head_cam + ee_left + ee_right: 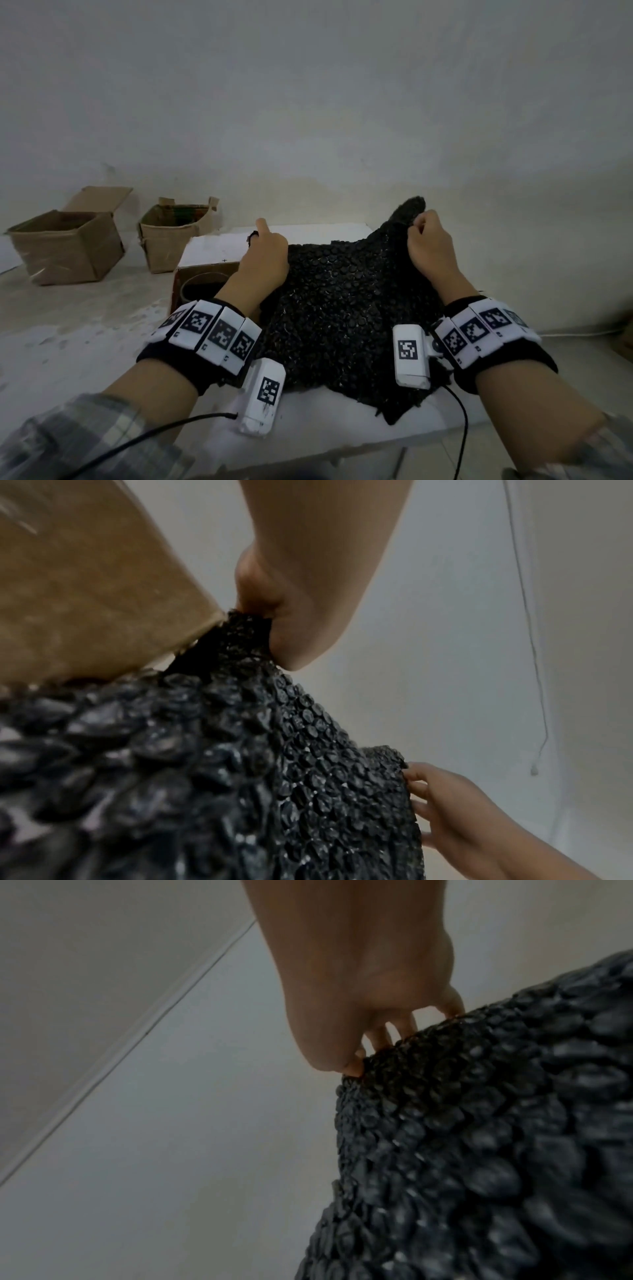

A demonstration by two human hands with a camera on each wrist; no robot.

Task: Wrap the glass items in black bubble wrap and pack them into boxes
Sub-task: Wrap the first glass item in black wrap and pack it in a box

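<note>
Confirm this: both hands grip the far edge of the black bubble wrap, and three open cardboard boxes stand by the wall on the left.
Not three: the head view shows two open cardboard boxes by the wall. Both the left hand and right hand do grip the black bubble wrap.

At frame centre, the glossy black sheet of bubble wrap (342,308) shows a dense dotted pattern. Upper left, two open cardboard boxes (68,246) are brown. White wristbands (212,330) carry black-and-white square codes. The counter (85,329) is mottled off-white.
</note>
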